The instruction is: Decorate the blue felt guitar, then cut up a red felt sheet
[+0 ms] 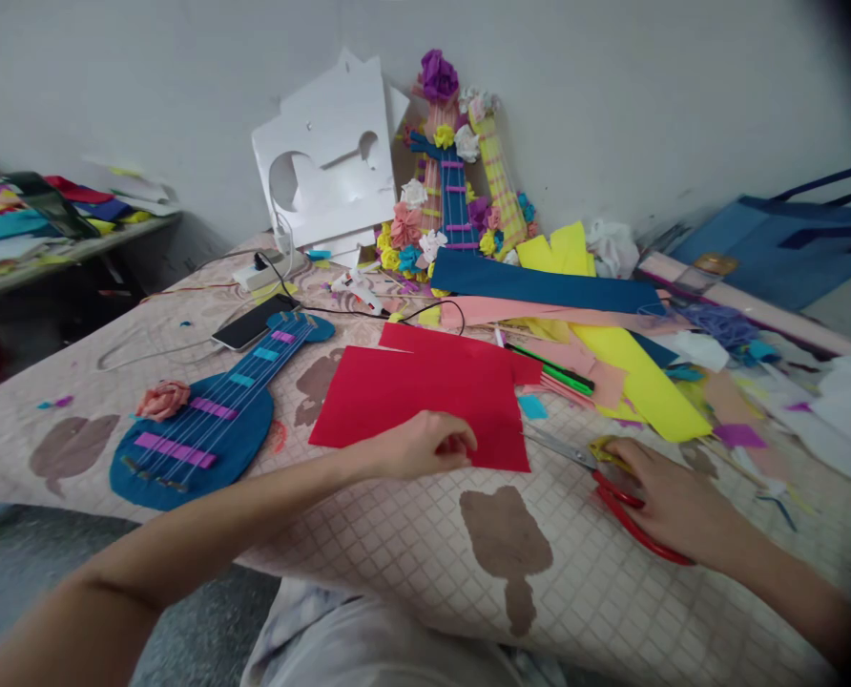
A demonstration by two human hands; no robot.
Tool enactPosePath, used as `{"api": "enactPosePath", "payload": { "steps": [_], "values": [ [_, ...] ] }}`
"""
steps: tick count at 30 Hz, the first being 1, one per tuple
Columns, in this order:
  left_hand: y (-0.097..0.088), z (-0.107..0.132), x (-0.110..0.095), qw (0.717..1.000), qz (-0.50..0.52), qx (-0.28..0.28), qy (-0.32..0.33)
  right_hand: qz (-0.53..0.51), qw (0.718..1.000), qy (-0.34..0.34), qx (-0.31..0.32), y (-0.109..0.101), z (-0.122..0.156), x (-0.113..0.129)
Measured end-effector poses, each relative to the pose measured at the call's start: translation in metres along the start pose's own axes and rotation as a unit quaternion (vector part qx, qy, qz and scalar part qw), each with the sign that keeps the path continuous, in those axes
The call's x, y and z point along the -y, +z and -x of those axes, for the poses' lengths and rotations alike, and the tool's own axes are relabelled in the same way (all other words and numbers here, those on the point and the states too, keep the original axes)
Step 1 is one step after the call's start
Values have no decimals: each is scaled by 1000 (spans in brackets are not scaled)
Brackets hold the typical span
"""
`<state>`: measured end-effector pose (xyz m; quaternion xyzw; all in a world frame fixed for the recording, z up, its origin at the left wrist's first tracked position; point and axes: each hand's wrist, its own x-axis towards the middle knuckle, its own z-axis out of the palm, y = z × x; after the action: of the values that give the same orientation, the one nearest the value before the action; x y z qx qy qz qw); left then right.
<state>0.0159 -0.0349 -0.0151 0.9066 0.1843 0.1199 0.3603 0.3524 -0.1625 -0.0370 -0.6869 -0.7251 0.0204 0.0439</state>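
My left hand (432,445) is over the near edge of a red sheet (404,391), its fingers curled in. Whatever lies within those fingers, if anything, is hidden. To the right, my right hand (673,491) is closed at the red handles of a pair of scissors (615,489). Their blades point left toward the red sheet's corner. A small crumpled yellow piece (601,448) shows at the fingertips of that hand. More red paper (461,342) lies behind the front sheet.
A blue paper guitar (232,420) with a pink flower lies left. Behind are a phone (246,324), a glue gun (360,289) and decorated guitars (454,191) against the wall. Yellow strips (640,382), a dark blue strip (540,279) and pens (558,370) lie right of centre.
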Motion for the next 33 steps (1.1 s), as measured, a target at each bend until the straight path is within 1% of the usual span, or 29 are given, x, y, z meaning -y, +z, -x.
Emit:
{"api": "enactPosePath", "payload": {
  "steps": [2, 5, 7, 9, 11, 14, 17, 21, 24, 27, 33],
  "values": [
    [-7, -13, 3, 999, -15, -35, -13, -1, 1000, 3, 5, -1, 0, 1],
    [-11, -34, 6, 990, -110, -80, -24, 1, 1000, 1, 15, -4, 1, 0],
    [-11, -47, 7, 979, -178, -78, -59, 6, 1000, -4, 21, -7, 1, -3],
    [-11, -56, 7, 970, -211, -56, -104, 14, 999, -9, 28, -9, 3, -6],
    [-12, -63, 8, 970, -201, -21, -137, 23, 999, -17, 33, -10, 4, -10],
    [-17, -65, 11, 975, -171, 20, -142, 35, 998, -40, 39, -13, 8, -14],
    [-22, -62, 13, 981, -154, 9, -121, 45, 996, -68, 38, -16, 11, -17],
    [-29, -58, 14, 989, -104, -2, -102, 54, 994, -89, 43, -19, 12, -16],
    [-30, -57, 13, 992, -78, 4, -99, 48, 991, -109, 54, -21, 11, -10],
    [-30, -58, 15, 992, -76, 9, -100, 42, 990, -125, 54, -23, 9, -1],
    [-30, -60, 22, 993, -62, 12, -100, 43, 989, -123, 64, -24, 2, 10]
  ]
}}
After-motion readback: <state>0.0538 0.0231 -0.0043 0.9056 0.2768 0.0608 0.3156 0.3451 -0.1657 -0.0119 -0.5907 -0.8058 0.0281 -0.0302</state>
